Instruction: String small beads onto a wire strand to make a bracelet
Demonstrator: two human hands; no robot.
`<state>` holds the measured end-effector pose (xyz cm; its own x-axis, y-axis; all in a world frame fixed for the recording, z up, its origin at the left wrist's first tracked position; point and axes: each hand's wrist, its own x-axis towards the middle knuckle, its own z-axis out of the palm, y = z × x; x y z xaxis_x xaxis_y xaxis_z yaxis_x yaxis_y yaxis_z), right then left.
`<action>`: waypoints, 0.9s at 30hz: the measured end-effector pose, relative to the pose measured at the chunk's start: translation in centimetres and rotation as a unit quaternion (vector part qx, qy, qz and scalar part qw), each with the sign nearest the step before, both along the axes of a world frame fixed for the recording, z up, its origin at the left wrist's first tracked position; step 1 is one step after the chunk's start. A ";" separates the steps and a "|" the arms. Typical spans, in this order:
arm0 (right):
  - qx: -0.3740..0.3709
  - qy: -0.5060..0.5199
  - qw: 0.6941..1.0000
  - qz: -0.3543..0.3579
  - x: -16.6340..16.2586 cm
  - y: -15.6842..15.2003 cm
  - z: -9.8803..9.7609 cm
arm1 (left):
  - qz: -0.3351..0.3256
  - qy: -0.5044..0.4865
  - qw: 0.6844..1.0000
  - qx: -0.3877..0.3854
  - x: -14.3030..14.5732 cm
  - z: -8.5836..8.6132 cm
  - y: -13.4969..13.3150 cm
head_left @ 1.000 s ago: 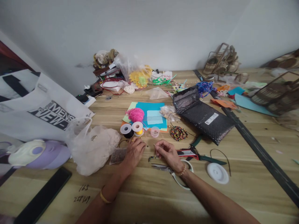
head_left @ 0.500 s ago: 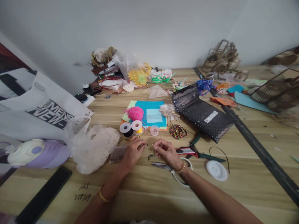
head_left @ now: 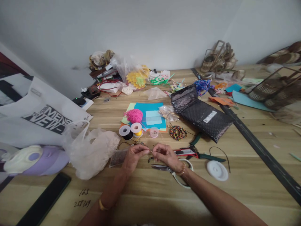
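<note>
Head view, lower centre: left hand (head_left: 132, 158) pinched, its hold too small to tell, right hand (head_left: 166, 155) gripping a thin thread (head_left: 151, 152) above a beaded strand (head_left: 150, 160), whose beads could scatter if either pinch slackened.

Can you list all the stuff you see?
wall: 1, greyish, back
table: 1, brown, bottom
sheets: several, mostly blue, centre
yarn ball: 1, pink, on sheets
spools: 2, black and yellow, below yarn ball
tub: 1, clear, beside spools
bead coil: 1, multicoloured, right of tub
mailer: 1, black, right of sheets
scissors: 1, white-handled, lower centre
tool: 1, green-handled, by scissors
disc: 1, white, right of scissors
phone-like slab: 1, black, lower left
printed bag: 1, white, left
plastic bag: 1, whitish, left
unclear object: 1, purple-cream, left edge
packet: 1, dark, left of centre
clutter: uncountable, mixed colours, back
baskets: several, brown, back right
left hand: 1, centre, contents unclear
right hand: 1, centre, apparently pinching thin strand
</note>
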<state>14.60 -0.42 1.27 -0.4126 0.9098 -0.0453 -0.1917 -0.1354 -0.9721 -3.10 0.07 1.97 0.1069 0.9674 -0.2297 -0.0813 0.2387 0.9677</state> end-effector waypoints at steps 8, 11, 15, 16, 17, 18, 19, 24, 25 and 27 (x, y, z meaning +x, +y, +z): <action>-0.001 -0.007 1.000 0.008 0.0 0.1 -0.1 | 0.003 -0.016 1.000 -0.010 0.0 -0.4 0.1; -0.002 -0.006 1.000 0.010 0.0 0.1 0.0 | 0.000 -0.014 1.000 -0.011 0.0 -0.4 0.0; -0.005 0.000 1.000 0.014 -0.1 0.0 0.1 | -0.012 -0.010 1.000 -0.010 0.0 -0.4 0.0; -0.006 0.001 1.000 0.014 -0.1 0.0 0.1 | -0.016 -0.007 1.000 -0.010 0.0 -0.3 -0.1; -0.006 0.003 1.000 0.014 -0.1 0.0 0.2 | -0.018 -0.004 1.000 -0.009 0.0 -0.3 -0.1; -0.007 0.003 1.000 0.013 -0.1 0.0 0.2 | -0.020 0.000 1.000 -0.007 -0.1 -0.3 -0.1; -0.009 0.003 1.000 0.013 -0.1 0.0 0.3 | -0.021 0.003 1.000 -0.005 -0.1 -0.4 0.0; -0.009 0.001 1.000 0.014 -0.2 0.0 0.2 | -0.029 0.014 0.999 0.003 -0.1 -0.4 0.0; -0.009 0.003 1.000 0.013 -0.2 0.0 0.1 | -0.032 0.016 0.999 0.005 -0.1 -0.4 0.0; -0.008 0.005 1.000 0.009 -0.2 0.0 0.0 | -0.037 0.020 0.999 0.010 -0.1 -0.4 0.0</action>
